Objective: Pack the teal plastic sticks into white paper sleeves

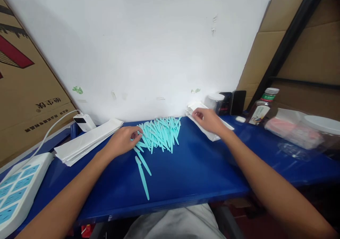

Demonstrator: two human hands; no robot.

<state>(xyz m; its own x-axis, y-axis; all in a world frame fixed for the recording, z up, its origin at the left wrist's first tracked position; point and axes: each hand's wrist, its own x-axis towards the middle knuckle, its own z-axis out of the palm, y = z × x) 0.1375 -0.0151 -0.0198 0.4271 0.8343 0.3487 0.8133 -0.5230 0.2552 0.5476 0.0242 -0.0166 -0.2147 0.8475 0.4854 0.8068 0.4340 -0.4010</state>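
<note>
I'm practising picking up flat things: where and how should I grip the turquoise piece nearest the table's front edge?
Probably pinch the turquoise piece across its near half, from above and the front: it's slim, lies flat, and bare tabletop flanks that half; another piece lies beside its far half.

Scuffed white wall behind blue table; black frame slanting right.

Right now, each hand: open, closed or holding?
Left hand: partly curled at turquoise pile; grip unclear.
Right hand: partly curled over white packets; grip unclear.
</note>
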